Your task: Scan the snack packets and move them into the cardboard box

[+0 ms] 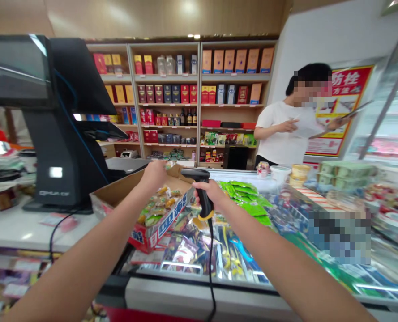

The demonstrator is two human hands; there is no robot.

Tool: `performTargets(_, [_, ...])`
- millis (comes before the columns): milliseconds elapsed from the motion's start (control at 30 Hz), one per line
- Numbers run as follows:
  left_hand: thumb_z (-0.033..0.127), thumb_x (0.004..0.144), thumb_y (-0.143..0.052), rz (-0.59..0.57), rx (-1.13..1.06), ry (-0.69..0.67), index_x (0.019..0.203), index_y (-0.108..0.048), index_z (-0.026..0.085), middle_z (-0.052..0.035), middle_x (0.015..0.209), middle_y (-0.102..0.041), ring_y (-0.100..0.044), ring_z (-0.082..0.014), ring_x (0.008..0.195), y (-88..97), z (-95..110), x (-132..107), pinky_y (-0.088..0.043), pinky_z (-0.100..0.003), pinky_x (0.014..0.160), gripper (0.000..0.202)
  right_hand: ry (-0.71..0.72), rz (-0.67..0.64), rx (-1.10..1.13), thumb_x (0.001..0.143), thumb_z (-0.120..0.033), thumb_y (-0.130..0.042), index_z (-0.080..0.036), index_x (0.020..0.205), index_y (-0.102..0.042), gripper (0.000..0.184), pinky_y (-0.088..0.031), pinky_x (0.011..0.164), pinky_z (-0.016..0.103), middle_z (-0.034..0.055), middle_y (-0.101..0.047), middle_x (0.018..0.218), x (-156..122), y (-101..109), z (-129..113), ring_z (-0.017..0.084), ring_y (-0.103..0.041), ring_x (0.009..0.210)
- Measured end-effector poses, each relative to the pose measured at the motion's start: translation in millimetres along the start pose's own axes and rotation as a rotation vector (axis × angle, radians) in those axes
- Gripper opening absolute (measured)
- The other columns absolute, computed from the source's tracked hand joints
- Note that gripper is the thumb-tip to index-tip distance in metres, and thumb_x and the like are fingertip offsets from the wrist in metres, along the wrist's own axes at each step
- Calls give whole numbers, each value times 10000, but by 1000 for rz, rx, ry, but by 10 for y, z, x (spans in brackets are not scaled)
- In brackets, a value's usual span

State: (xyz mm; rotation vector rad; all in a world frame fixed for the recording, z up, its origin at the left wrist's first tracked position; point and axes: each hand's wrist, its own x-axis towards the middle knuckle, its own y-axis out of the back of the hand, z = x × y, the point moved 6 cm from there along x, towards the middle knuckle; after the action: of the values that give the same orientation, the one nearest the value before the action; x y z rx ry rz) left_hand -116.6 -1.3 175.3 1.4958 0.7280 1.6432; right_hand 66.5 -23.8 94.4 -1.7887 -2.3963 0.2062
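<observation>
My right hand (213, 193) is wrapped round the grip of a black and yellow barcode scanner (204, 197), whose head points left. From its base a black cable runs down over the front edge. My left hand (154, 175) is closed at the far side of an open cardboard box (148, 238) with red and blue print. A small clear-wrapped packet (169, 165) shows at its fingertips, partly hidden. Inside the box lie several small wrapped snacks (167, 201), yellow and green through clear film.
A black checkout terminal (64, 134) rises at left. Green packets (244, 197) lie on the glass-topped freezer, with egg cartons (346, 176) and tubs (280, 173) at right. Behind, a person in a white shirt (282, 134) holds a flat object beside shelves of boxes (230, 62).
</observation>
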Motion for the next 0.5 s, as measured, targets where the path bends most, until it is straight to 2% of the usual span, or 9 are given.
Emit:
performTargets(100, [81, 808, -445, -48, 97, 47, 1127, -644, 32, -236, 1126, -676, -644, -287, 1055, -33, -13, -31, -484, -336, 891, 379, -49, 4, 35, 762, -229, -617, -152, 582, -564, 203, -473, 380, 248, 4, -566, 458, 64, -125, 77, 114, -506, 357])
performTargets(167, [84, 820, -439, -60, 124, 45, 1182, -606, 21, -250, 1209, -633, -626, -303, 1101, -14, 67, -100, -485, -357, 906, 404, -47, 21, 48, 754, -220, -629, -151, 602, -575, 175, -471, 380, 245, 1, -574, 464, 53, -91, 104, 113, -507, 358])
performTargets(267, [50, 812, -407, -130, 83, -154, 1126, -647, 71, -199, 1172, -667, -636, -268, 1092, -69, 412, -275, -476, -329, 934, 396, -9, 87, 49, 739, -203, -635, -144, 622, -587, 139, -462, 375, 238, 2, -584, 473, -6, 133, 121, 112, -513, 364])
performTargets(367, [38, 806, -408, -287, 18, -316, 1011, -699, 116, -163, 1029, -721, -672, -241, 1006, -388, 826, -470, -494, -297, 891, 364, 30, 201, 18, 731, -193, -634, -150, 589, -568, 162, -449, 364, 237, -3, -564, 454, -74, 472, 147, 112, -503, 357])
performTargets(433, [38, 804, -441, -386, -35, -302, 977, -708, 116, -172, 963, -728, -687, -249, 971, -728, 1012, -538, -508, -307, 860, 328, 53, 265, 0, 726, -193, -641, -158, 566, -557, 184, -447, 364, 238, -8, -552, 445, -118, 689, 173, 110, -497, 356])
performTargets(500, [19, 788, -480, -435, -103, -256, 953, -708, 83, -215, 947, -716, -691, -281, 970, -1079, 1110, -550, -514, -348, 859, 289, 60, 300, -12, 722, -202, -649, -164, 539, -544, 215, -450, 366, 243, -8, -544, 436, -156, 871, 213, 110, -491, 353])
